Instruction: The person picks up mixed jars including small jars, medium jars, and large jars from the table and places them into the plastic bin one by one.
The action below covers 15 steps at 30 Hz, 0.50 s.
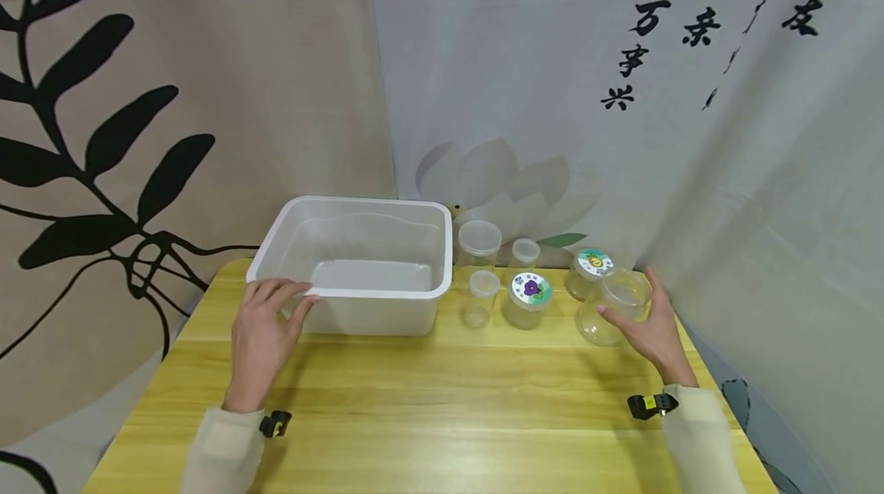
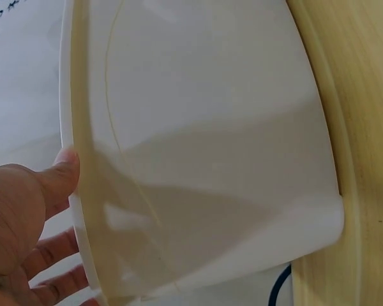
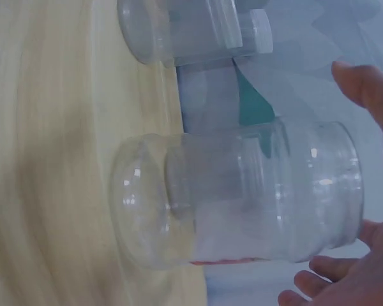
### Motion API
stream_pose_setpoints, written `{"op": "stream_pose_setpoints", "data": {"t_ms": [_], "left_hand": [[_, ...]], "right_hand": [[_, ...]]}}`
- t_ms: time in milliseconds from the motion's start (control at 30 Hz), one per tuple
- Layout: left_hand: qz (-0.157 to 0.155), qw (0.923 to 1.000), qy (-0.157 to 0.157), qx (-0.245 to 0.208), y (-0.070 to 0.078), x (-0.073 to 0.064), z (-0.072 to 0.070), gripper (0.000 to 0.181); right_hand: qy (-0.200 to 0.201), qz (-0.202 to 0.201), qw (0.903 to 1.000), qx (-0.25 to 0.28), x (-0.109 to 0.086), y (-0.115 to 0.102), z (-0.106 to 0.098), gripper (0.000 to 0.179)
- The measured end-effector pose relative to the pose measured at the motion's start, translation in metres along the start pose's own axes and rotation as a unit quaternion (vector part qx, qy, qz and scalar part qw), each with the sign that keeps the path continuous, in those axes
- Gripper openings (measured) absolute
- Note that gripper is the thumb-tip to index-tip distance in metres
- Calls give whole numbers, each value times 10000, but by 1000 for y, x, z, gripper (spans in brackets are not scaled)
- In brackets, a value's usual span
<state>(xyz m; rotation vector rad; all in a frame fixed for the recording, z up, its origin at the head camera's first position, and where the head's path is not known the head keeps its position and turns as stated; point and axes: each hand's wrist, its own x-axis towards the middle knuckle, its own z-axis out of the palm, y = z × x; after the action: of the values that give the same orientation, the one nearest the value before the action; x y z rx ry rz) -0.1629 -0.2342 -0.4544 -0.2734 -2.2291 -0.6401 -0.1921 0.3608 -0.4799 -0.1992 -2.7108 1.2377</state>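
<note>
At the left, a white plastic tub (image 1: 373, 316) stands on the table, nothing visible inside it. My left hand (image 1: 265, 337) holds its front left rim, fingers over the edge and thumb on the outer side; in the left wrist view the thumb (image 2: 67, 169) presses that rim. My right hand (image 1: 652, 329) is spread around a large clear jar (image 1: 599, 325) at the right. In the right wrist view this jar (image 3: 236, 197) shows no lid, and the thumb (image 3: 364, 89) stands away from its wall, with the other fingers near its mouth.
Right of the tub stand several clear lidded containers, among them a tall one (image 1: 479, 245), a slim one (image 1: 481, 302) and a jar with a purple flower lid (image 1: 530, 289). Behind the large jar is one with a green-patterned lid (image 1: 594, 262). A curtain (image 1: 511, 80) hangs behind the wooden table (image 1: 442, 417).
</note>
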Motion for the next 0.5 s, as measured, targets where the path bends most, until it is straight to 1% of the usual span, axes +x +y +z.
{"op": "stream_pose_setpoints", "data": {"t_ms": [167,333,433,500], "left_hand": [[-22,10000,54,-26,-2,-2,0,26],[38,10000,74,-33,-2,-1,1,27],[56,9999,87,-38,-3,0,2,27],[54,9999,94,-26,-3,0,2,26]], "right_hand": [[-5,302,9995,63,5,2,6,122],[3,594,9978,298,5,2,9,124],[105,702,9964,458,4,4,10,121],[215,694,9960,515,4,6,12,118]]}}
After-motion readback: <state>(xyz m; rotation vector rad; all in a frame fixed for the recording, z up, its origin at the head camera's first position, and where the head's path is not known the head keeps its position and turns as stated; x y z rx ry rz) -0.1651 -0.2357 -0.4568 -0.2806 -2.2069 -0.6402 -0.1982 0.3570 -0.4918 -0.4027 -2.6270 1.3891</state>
